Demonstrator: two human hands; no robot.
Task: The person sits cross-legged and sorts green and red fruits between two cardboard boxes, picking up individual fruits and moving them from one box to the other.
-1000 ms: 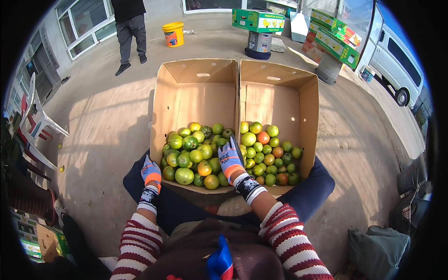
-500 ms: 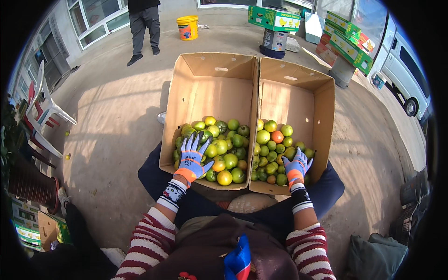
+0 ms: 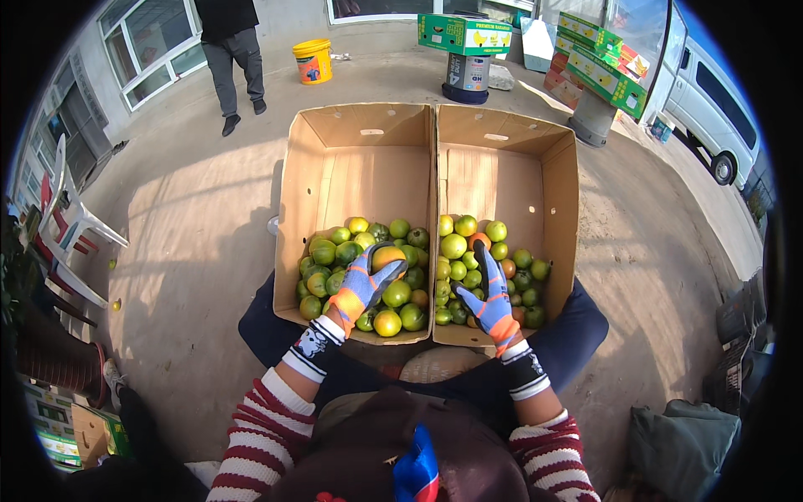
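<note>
two gloved hands (image 3: 360, 286) (image 3: 495, 308) — two tomato boxes (image 3: 368, 180) (image 3: 492, 186) — one van (image 3: 713, 113)

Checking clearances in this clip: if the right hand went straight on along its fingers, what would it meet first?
Most likely the orange tomato at the tips of the right hand's fingers; depth is unclear, so they may already touch.

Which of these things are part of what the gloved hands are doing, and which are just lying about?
In use:
- left hand, holding an orange-yellow tomato
- right hand, over the right box
- left box
- green tomatoes

Lying about:
- yellow bucket
- white chair
- green carton
- white van
</note>
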